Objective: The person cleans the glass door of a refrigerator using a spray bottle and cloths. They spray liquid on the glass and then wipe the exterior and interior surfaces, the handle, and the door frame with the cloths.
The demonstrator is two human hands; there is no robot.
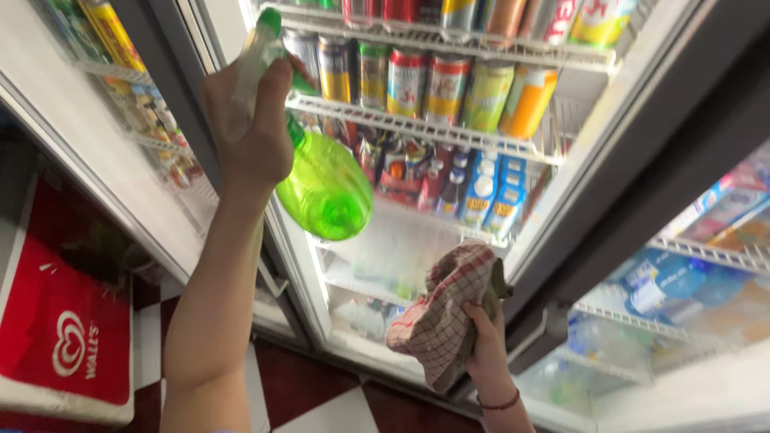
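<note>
a tall drinks fridge (634, 72) with a glass door fills the view, its wire shelves packed: a row of cans (417, 80) along the upper shelf edge, small bottles and blue cartons (489, 188) on the shelf below, and a patch of wet film on the glass over the lower shelves. to its left lies a red chest freezer lid (64, 321), with red and white floor tiles (305, 385) between. the left hand (253, 120) is raised high before the glass, fingers wrapped tight round the neck of a green spray bottle (325, 188), its nozzle up near the top shelf edge and its body hanging toward the middle shelf. the right hand (485, 341) sits low by the door's bottom frame, closed round a bunched red-checked cloth (445, 313). this looks like the spraying step of wiping the door; next, i'd judge, the cloth must rise to the wet patch and press flat against it.
</note>
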